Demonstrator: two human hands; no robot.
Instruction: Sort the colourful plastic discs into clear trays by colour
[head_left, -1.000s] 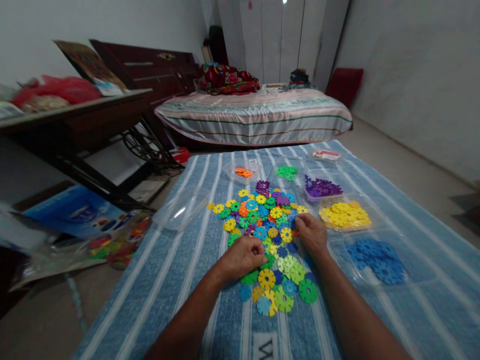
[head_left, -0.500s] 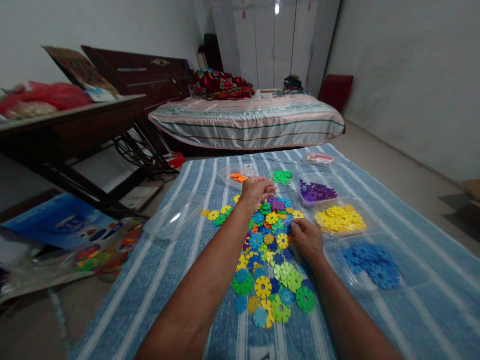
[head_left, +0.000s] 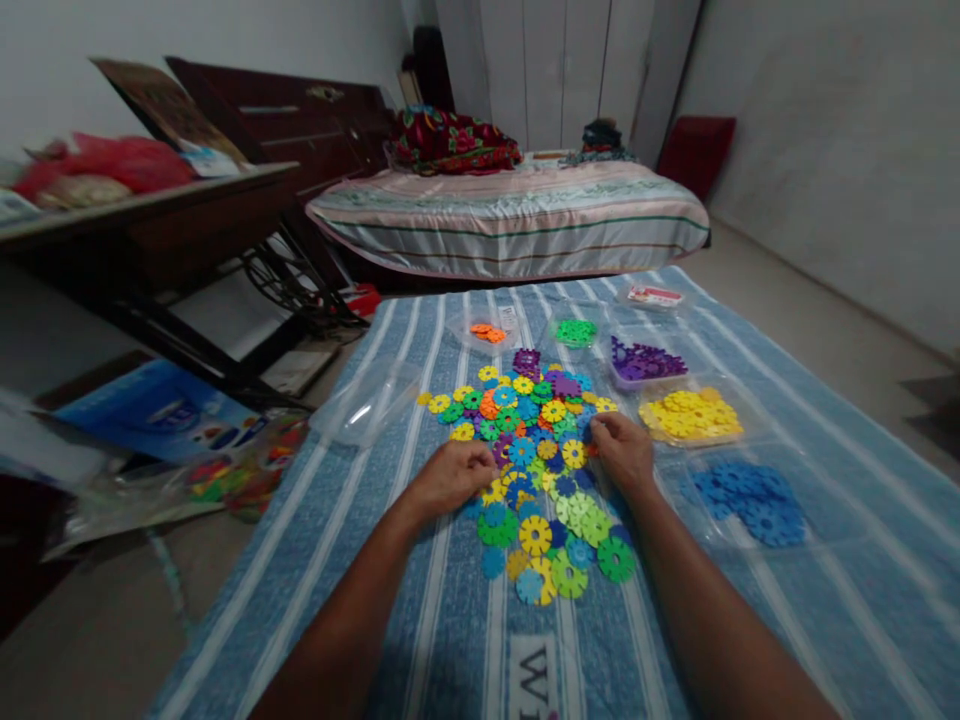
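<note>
— Plastic was everywhere: a heap of flat, toothed plastic discs in many colours (head_left: 536, 470) lay in the middle of the blue striped cloth (head_left: 825, 600) on the floor. Where were the hands?

— Both rested on the heap. The left hand (head_left: 450, 475) sat at its left edge, fingers curled down onto the discs. The right hand (head_left: 624, 450) sat at its right edge, fingers bent over an orange piece. If either grip was really closed on a disc, I could not tell.

— And the sorted ones?

— In clear plastic trays beyond the heap and to its right: orange discs (head_left: 484, 332), green discs (head_left: 574, 330), purple discs (head_left: 645, 360), yellow discs (head_left: 690, 415) and blue discs (head_left: 750, 495). An empty clear tray (head_left: 364, 405) lay on the left.

— How to do it well, in your opinion?

— I think one should pinch one disc by its rim, lift it straight so that the teeth do not drag the neighbours, and check the colour before letting it go.
</note>
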